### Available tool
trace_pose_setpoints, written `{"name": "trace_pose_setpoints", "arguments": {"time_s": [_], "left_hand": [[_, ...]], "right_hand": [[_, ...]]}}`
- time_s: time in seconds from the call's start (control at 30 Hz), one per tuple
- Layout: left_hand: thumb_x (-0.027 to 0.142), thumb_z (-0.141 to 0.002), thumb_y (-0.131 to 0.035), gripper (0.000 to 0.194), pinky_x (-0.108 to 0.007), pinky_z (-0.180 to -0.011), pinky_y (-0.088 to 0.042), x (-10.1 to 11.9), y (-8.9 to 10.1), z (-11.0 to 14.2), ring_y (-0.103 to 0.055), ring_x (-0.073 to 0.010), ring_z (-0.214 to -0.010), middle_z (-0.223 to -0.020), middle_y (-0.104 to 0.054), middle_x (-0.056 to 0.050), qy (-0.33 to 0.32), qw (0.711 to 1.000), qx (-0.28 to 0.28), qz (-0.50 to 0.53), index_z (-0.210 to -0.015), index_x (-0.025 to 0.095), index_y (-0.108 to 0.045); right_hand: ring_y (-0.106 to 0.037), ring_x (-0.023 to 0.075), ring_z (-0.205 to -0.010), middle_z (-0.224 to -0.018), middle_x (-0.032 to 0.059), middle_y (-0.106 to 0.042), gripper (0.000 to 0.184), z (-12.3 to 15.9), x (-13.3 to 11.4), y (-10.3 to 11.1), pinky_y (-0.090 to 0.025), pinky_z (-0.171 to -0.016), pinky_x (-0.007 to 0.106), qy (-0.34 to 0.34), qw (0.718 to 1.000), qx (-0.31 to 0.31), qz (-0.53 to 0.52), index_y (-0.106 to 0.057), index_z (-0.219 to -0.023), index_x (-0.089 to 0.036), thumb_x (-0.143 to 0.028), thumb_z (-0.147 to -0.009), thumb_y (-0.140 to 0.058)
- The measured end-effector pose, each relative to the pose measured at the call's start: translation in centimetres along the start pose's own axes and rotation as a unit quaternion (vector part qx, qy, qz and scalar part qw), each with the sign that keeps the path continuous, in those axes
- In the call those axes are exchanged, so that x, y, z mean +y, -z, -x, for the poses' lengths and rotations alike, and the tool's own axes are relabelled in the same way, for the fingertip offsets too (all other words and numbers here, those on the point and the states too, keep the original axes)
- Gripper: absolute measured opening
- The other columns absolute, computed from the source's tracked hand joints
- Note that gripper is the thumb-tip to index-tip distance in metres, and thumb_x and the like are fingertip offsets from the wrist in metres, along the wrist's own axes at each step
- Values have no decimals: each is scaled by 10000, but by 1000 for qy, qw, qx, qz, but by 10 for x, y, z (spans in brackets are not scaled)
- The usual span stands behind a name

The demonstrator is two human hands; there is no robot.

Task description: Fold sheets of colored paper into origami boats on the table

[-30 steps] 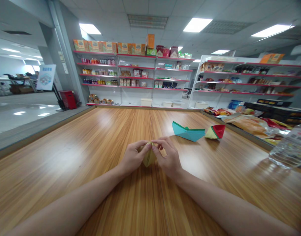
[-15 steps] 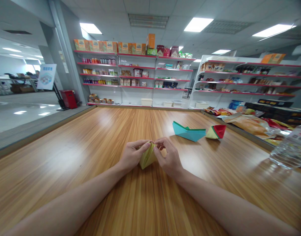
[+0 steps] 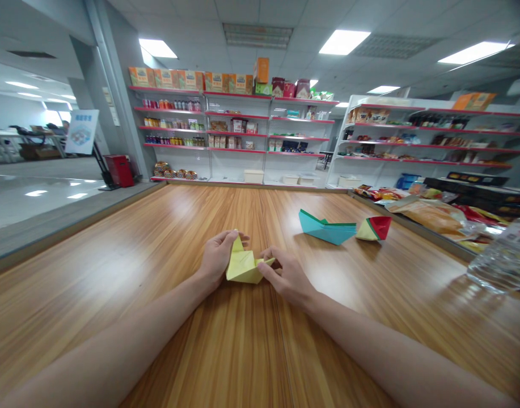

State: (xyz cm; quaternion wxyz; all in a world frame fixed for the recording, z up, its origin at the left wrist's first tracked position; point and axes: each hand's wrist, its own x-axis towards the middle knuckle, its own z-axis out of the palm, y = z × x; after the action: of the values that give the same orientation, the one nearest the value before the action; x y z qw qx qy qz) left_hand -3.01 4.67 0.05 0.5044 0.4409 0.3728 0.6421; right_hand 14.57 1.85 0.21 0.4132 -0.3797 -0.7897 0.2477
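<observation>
Between my hands is a piece of folded yellow paper [image 3: 244,267], partly spread, with one point standing up at its left and another reaching out at its right. My left hand [image 3: 218,256] is closed on the left point, thumb near the tip. The right point is pinched between the thumb and fingers of my right hand [image 3: 283,272]. Farther off to the right stands a blue folded paper boat [image 3: 326,229] with a green edge. Beside it sits a smaller folded paper piece [image 3: 373,228] in red, green and pale yellow.
The wooden table [image 3: 191,351] has a raised rim. At the right lie snack bags [image 3: 434,215] and black boxes [image 3: 472,190], with a clear plastic bottle [image 3: 502,258] nearer me. Stocked shelves [image 3: 238,136] stand beyond the table.
The yellow paper was folded narrow between my close fingertips. My hands have drawn its two points apart, the left hand moving left, and the paper has opened out wide.
</observation>
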Motion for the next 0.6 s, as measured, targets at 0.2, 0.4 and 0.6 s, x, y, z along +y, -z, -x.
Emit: {"name": "trace_pose_setpoints", "arguments": {"time_s": [0.2, 0.4, 0.6], "left_hand": [[439, -744, -536, 351, -232, -453, -419, -1, 5, -3, -559, -133, -439, -582, -650, -48, -10, 991, 65, -116, -651, 117, -643], [376, -769, -493, 305, -230, -437, -385, -1, 7, -3, -520, -133, -417, -521, -598, -21, -28, 986, 81, -146, -608, 142, -604], [390, -833, -448, 337, -226, -482, -374, 4, 4, 5, -495, -123, -475, -553, -576, 10, -116, 973, 63, -189, -655, 164, -624]], "right_hand": [[-542, 142, -676, -825, 53, -594, 206, -2, 2, -1, -427, -572, 251, 23, 999, -3, 43, -533, -738, -179, -356, -841, -551], [-590, 165, -695, -837, 64, -657, 216, 1, 3, -1, -457, -616, 274, -10, 1000, -23, 17, -582, -759, -178, -374, -843, -546], [-618, 206, -896, -1088, 108, -639, 220, 1, 1, 2, -481, -728, 307, 6, 999, -35, -7, -520, -657, -178, -319, -811, -590]]}}
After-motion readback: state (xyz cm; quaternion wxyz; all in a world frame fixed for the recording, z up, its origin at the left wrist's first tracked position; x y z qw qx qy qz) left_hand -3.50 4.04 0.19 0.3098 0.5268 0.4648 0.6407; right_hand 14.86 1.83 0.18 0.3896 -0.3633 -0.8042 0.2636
